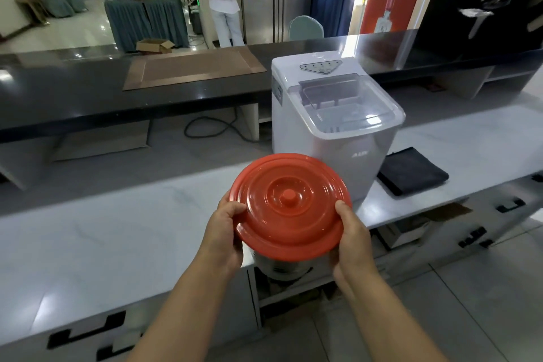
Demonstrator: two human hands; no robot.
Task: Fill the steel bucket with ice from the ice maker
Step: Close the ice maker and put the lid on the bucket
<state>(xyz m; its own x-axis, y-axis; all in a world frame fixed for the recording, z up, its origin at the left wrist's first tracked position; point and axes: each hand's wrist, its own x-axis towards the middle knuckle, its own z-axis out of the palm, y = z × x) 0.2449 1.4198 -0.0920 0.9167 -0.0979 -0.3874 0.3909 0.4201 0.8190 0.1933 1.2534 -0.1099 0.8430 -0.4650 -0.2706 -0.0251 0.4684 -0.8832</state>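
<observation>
Pale worktop (117,229), ice maker (332,126) at one o'clock, left hand (223,232) and right hand (352,241) grip red lid (289,206) at nine and three, steel bucket (282,267) beneath.

Lid (289,206): red-orange plastic, glossy and smooth, moulded in rings that catch the light.
Bucket (279,267): steel, bright and reflective where it shows under the lid.
Ice maker (338,153): white plastic shell, smooth, with a soft sheen.
Hatch (352,103): clear plastic, glossy, with glare on its top.
Cloth (411,175): dark grey fabric, matt, finely textured.
Worktop (117,229): pale, faintly veined stone look, smooth and polished, with dull reflections.
Bar top (73,91): black, highly glossy, mirror-like.
Mat (194,66): brown, matt; material cannot be told.
Box (154,45): brown cardboard, matt.
Floor (470,303): pale tiles, smooth, shiny.
</observation>
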